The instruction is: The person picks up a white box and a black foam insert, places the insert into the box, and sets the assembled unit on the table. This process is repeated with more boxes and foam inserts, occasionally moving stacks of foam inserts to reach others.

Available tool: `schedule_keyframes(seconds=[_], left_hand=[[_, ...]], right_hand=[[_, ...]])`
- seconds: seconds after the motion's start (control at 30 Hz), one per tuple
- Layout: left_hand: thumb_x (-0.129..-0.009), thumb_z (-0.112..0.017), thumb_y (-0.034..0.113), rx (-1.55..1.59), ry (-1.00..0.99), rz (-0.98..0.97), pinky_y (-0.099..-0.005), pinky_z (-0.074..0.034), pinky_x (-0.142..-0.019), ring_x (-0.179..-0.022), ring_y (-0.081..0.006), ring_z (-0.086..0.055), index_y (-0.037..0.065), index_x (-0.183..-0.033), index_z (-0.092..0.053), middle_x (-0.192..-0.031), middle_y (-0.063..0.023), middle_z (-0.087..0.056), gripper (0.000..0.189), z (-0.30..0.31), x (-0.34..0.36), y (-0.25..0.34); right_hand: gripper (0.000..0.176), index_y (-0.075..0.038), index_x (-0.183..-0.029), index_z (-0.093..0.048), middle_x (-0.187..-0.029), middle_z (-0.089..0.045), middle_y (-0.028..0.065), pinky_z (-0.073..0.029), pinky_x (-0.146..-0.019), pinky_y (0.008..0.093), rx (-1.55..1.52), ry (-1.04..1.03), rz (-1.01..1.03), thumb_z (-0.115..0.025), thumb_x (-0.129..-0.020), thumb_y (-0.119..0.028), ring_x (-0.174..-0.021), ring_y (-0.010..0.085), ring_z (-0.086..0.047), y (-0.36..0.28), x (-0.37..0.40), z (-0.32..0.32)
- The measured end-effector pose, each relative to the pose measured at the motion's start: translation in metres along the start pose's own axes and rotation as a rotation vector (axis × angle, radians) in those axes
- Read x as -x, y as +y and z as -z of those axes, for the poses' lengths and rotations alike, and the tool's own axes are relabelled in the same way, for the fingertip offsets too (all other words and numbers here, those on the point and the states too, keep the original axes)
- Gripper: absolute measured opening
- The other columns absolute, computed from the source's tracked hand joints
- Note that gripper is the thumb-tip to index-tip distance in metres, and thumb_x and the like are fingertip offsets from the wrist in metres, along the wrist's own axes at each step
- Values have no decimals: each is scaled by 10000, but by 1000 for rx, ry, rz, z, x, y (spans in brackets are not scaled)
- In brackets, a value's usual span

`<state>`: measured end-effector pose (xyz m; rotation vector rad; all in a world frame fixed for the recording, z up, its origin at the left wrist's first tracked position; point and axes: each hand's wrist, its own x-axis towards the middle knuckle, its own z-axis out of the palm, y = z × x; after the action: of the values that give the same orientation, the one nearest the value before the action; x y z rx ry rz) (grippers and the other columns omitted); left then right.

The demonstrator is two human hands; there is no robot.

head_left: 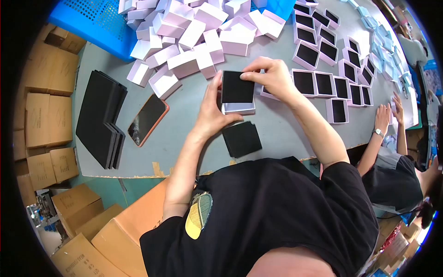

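In front of me a small white box (240, 110) stands on the table, mostly covered by a square black foam pad (237, 90). My left hand (210, 111) is wrapped round the box's left side, its thumb by the near edge and its fingers along the pad's left edge. With thumb and fingers, my right hand (273, 77) pinches the pad near its upper right corner. The pad looks slightly raised above the box; how far cannot be told. Just nearer to me lies a stack of black pads (242, 139).
A heap of white boxes (187, 39) and a blue basket (99, 25) are at the back. Boxes with black inserts (304, 83) fill the right. A phone (148, 120) and black foam sheets (99, 117) lie left. A co-worker's hands (387, 115) are far right.
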<state>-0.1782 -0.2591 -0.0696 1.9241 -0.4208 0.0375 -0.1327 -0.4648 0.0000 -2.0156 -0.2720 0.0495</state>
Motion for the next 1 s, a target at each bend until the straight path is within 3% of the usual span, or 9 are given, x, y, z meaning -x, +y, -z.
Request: schedule_keyframes(seconds=[0.23, 0.33, 0.43, 0.6, 0.67, 0.77, 0.87, 0.97, 1.0], left_hand=[[-470, -939, 82, -160, -19, -52, -392, -447, -1007, -1154, -297, -533, 123, -1531, -196, -1283, -137, -512, 1295, -13, -5, 13], [-584, -884, 142, -269, 35, -119, -425, -418, -1032, -1227, -327, -482, 92, -1421, -391, -1312, -159, -486, 973, 10, -8, 23], [-651, -838, 210, -661, 245, -56, -463, -363, -1081, -1285, -367, -426, 60, -1310, -492, -1323, -201, -477, 759, 65, -6, 13], [-635, -826, 139, -1169, 319, 30, -506, -328, -1073, -1249, -406, -432, -33, -1255, -498, -1261, -238, -510, 722, 122, -7, -8], [-633, -825, 127, -991, 174, 106, -489, -332, -1073, -1245, -409, -435, -36, -1260, -492, -1264, -240, -511, 728, 134, -13, -22], [-611, -827, 88, -813, 146, 172, -449, -382, -1039, -1210, -402, -474, -15, -1315, -451, -1257, -231, -523, 804, 135, -11, -12], [-576, -833, 55, -684, 110, 234, -429, -424, -1011, -1185, -392, -510, 8, -1387, -388, -1286, -229, -526, 926, 126, 10, 35], [-561, -841, 59, -595, -165, 489, -424, -416, -1026, -1195, -392, -510, 26, -1429, -357, -1302, -232, -527, 995, 119, 25, 80], [-557, -843, 59, -587, -185, 439, -426, -419, -1022, -1190, -392, -514, 33, -1437, -351, -1297, -229, -532, 1009, 113, 30, 82]], right_hand=[[206, -95, -807, -677, -851, -563, 56, -387, -800, 395, 642, -58, 364, -804, -656, -153, -888, 262, -529, 24, 8, -12], [407, -94, -885, -524, -916, -522, 87, -378, -786, 409, 769, 91, 413, -823, -612, -135, -910, 301, -512, 23, 8, -9], [428, -103, -967, -575, -935, -533, 82, -386, -802, 401, 798, 194, 327, -828, -622, -122, -936, 293, -519, 27, 12, 11], [274, -90, -891, -702, -949, -590, 67, -396, -873, 385, 483, -190, 375, -809, -693, -246, -958, 272, -524, -10, 66, 0], [251, -85, -883, -717, -964, -600, 50, -398, -871, 369, 509, -384, 347, -804, -715, -249, -964, 259, -532, -15, 87, -13], [190, -85, -849, -722, -899, -628, 32, -420, -867, 338, 377, -369, 249, -815, -689, -129, -935, 230, -561, -16, 91, -18], [165, -66, -806, -716, -851, -665, 30, -451, -845, 330, -59, -369, 156, -816, -675, -70, -876, 211, -596, -17, 77, -5], [148, -43, -796, -711, -810, -676, 2, -453, -767, 279, -164, -247, 100, -808, -685, -56, -807, 118, -593, -21, 45, 14], [142, -38, -799, -710, -804, -666, -7, -437, -735, 263, -123, -202, 71, -803, -697, -70, -787, 95, -570, -22, 34, 18]])
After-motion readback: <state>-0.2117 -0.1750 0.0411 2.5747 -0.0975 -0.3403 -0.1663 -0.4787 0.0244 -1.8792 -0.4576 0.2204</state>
